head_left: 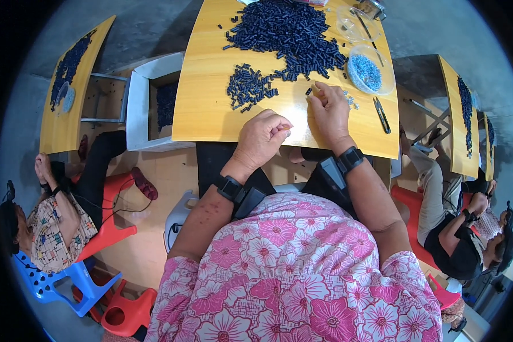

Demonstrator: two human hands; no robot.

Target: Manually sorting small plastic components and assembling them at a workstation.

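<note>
My left hand is closed in a pinch at the table's near edge, and whatever its fingertips hold is too small to make out. To its right, my right hand is over the table with thumb and forefinger curled and slightly apart. A single short black tube lies just left of those fingertips. Small clear pieces are scattered at the right hand's right side. Beyond my left hand is a small pile of short black tubes. A much larger heap of them spreads behind it.
A round clear tub of small bluish pieces stands on the yellow table, with black-handled snips nearby. Behind it sits a clear lid-like container. A white box stands left. Seated people work at tables either side.
</note>
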